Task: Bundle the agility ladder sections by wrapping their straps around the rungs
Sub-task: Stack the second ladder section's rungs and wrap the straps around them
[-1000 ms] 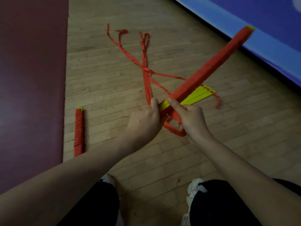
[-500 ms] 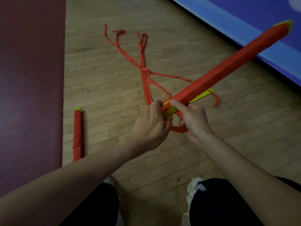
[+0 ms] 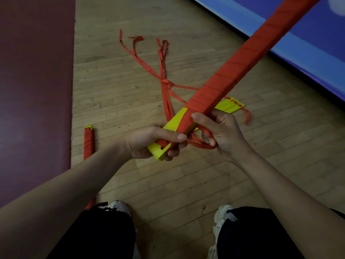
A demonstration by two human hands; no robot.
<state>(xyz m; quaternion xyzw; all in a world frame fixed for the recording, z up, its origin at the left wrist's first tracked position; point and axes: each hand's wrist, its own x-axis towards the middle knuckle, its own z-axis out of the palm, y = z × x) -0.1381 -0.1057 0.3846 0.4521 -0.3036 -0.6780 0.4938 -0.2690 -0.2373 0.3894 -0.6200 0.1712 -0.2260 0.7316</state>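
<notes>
Well left of the held ladder bundle (image 3: pixel 242 62), a finished red roll (image 3: pixel 88 143) lies on the wooden floor (image 3: pixel 186 184). The left hand (image 3: pixel 149 143) clenches the bundle's bare yellow near end. Beyond the bundle, slack straps (image 3: pixel 164 71) trail. The right hand (image 3: pixel 222 131) sets its thumb on the bundle's red wrapping, fingers curled round a strap loop (image 3: pixel 201 145). More yellow rungs (image 3: pixel 229 106) lie beneath the bundle.

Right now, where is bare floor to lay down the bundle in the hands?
Bare floor lies between the finished bundle by the red mat and the loose straps, and ahead of the shoes. Crowded under the held bundle: straps, yellow rungs.
</notes>
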